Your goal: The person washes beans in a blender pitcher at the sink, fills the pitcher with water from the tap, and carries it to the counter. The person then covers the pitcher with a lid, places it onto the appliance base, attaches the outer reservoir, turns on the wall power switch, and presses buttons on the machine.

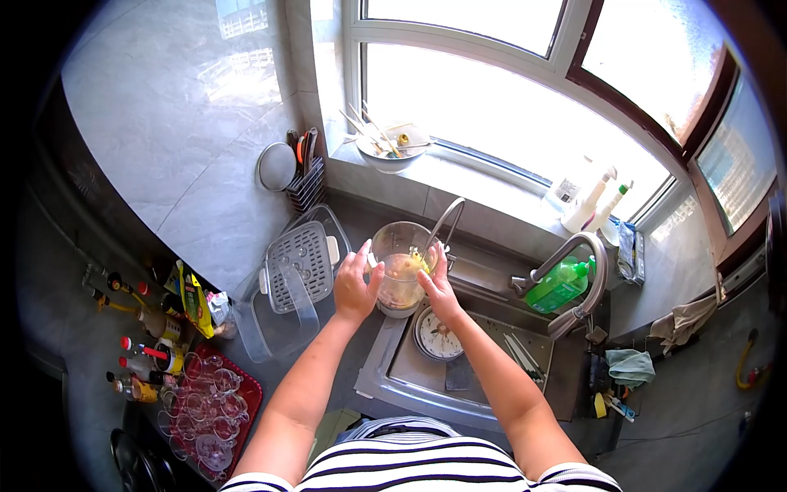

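Note:
Over the counter beside the sink, a clear round container (400, 235) stands between my hands. Something pale pink and yellowish shows inside it, and a yellow-green bit lies near its right side. My left hand (357, 287) presses the left side, a small white piece at its fingertips. On the opposite side, my right hand (441, 289) curves against the wall with its fingers pointing up. A thin bent metal tube (459, 211) arches just behind the right hand. Below the hands, a patterned plate (438, 334) sits in the sink (399, 358).
A grey drain basket (297, 266) and clear tubs (266, 320) stand left. Glasses fill a red tray (252, 394). Right are a faucet (592, 305) and green soap bottle (559, 287). A bowl (391, 162) of utensils and spray bottles (589, 205) line the sill.

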A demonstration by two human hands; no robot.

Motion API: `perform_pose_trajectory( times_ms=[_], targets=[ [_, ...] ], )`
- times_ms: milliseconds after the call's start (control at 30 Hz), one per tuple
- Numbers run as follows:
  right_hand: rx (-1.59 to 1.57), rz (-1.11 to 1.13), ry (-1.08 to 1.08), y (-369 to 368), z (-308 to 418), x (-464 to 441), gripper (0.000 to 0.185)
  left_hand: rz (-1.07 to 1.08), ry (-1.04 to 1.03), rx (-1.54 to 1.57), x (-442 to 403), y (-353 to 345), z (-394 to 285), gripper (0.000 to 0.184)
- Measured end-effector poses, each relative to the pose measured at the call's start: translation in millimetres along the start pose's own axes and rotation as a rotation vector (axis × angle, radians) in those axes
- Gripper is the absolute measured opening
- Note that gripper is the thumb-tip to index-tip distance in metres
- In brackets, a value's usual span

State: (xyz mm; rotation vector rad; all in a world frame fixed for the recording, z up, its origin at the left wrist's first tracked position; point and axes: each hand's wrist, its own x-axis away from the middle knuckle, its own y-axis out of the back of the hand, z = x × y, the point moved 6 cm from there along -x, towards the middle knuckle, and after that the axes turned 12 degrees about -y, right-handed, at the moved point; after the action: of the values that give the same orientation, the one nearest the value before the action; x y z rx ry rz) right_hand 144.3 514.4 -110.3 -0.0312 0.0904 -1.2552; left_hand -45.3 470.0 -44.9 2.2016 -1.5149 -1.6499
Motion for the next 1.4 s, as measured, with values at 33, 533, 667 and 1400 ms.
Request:
perform_pose_trajectory(
  times_ms=[33, 533, 667, 1400],
  targets=[
    [0.0, 0.0, 0.001, 0.0, 0.0, -0.1, 0.09, -0.001, -0.001, 0.0, 0.0, -0.1, 0.0, 0.053],
    [-0.035, 0.006, 0.005, -1.8, 3.4, 1.7, 0.09, 0.018, 0.019, 0.006, 0.8, -1.4, 1.4, 0.053],
    [-0.05, 0.012, 0.002, -1.0, 0.5, 0.2, 0.09, 0.022, 0.024, 0.014, 0.2, -0.4, 0.0, 0.053],
    [-0.046, 0.021, -0.015, -2.3, 4.8, 2.1, 0.09, 0.018, 0.031, 0.003, -1.0, 1.2, -1.7, 0.052]
  ],
)
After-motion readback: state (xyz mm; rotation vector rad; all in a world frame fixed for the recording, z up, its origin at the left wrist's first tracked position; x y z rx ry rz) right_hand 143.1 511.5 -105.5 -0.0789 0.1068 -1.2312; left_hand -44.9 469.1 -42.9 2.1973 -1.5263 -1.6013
